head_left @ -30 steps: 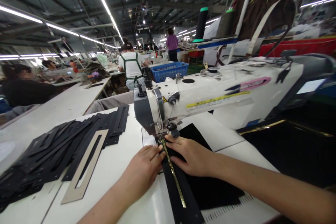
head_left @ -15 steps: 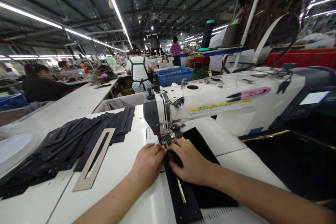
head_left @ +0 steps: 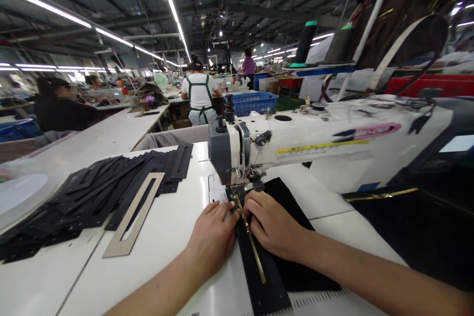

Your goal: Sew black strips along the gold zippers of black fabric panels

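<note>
And the zip [head_left: 255,254] shows again near the foot of the machine [head_left: 318,140], where the right hand [head_left: 272,224] covered its upper stretch half a second ago! That hand now sits just right of the gold teeth, fingers curled and bunched at the strip [head_left: 272,291]; whether they pinch it, I can't tell. Over on the other side, the left hand [head_left: 217,229] is narrow, fingers together and tips down at the strip's left edge, its grip unclear too.

The zip lies along the strip, flat on the bench [head_left: 177,237]. Its long axis runs from the foot towards the wearer, near end slanting right. Black cloth [head_left: 303,271] lies to the right, partly under the right forearm; well left, a beige frame [head_left: 117,248] rests beside the black pieces [head_left: 89,192].
</note>
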Demonstrator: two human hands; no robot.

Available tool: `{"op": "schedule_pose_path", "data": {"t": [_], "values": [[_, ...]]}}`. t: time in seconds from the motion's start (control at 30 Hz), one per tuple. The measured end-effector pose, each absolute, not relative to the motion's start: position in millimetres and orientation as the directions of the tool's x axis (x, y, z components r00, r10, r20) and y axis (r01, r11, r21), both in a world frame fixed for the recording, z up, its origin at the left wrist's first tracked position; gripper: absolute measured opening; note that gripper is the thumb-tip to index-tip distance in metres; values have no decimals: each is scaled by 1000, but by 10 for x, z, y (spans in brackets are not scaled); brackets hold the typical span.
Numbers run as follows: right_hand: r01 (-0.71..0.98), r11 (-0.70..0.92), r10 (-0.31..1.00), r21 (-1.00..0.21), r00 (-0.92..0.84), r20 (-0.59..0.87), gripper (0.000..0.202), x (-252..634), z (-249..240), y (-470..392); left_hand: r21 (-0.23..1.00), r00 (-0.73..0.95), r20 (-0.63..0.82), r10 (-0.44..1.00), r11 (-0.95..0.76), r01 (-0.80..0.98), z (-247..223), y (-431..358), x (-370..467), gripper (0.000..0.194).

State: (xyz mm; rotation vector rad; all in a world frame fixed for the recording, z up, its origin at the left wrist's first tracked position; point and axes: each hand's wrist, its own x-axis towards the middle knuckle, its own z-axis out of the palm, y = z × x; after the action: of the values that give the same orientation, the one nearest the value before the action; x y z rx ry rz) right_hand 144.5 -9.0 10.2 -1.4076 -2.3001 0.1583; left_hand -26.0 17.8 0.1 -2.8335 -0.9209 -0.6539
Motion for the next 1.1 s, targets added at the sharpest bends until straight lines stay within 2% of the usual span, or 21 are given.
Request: {"op": "schedule_pose_path", "data": {"t": [0.1,0.27,0.33,0.5,0.63,0.7,0.77,0.83,1.1], "values": [[770,521,845,-367,-407,346,17,1465,109,-116,68,703,453,549,-807,586,-29,184,-258,28],[783,426,903,-454,-397,162,20,1437,183,36,143,663,477,577,-796,589,-17,204,-230,26],[788,401,913,-467,-385,135,19,1426,194,88,173,659,478,581,-798,577,-19,207,-229,28],[822,302,953,-483,-259,156,18,1369,178,76,187,651,493,577,-801,568,-48,197,-244,36],[820,299,954,-488,-255,158,21,1382,168,-15,161,669,478,569,-806,570,-43,188,-254,35],[820,366,928,-439,-285,240,22,1411,122,-87,120,679,484,552,-811,573,-37,193,-264,30],[815,465,867,-345,-339,365,30,1424,37,-172,78,698,497,516,-827,556,-33,207,-278,25],[810,528,813,-257,-394,428,38,1407,-61,-253,49,724,505,469,-854,519,-33,223,-294,24],[834,530,807,-151,-442,390,42,1375,-103,-301,8,765,512,391,-892,451,-21,257,-298,23]]}}
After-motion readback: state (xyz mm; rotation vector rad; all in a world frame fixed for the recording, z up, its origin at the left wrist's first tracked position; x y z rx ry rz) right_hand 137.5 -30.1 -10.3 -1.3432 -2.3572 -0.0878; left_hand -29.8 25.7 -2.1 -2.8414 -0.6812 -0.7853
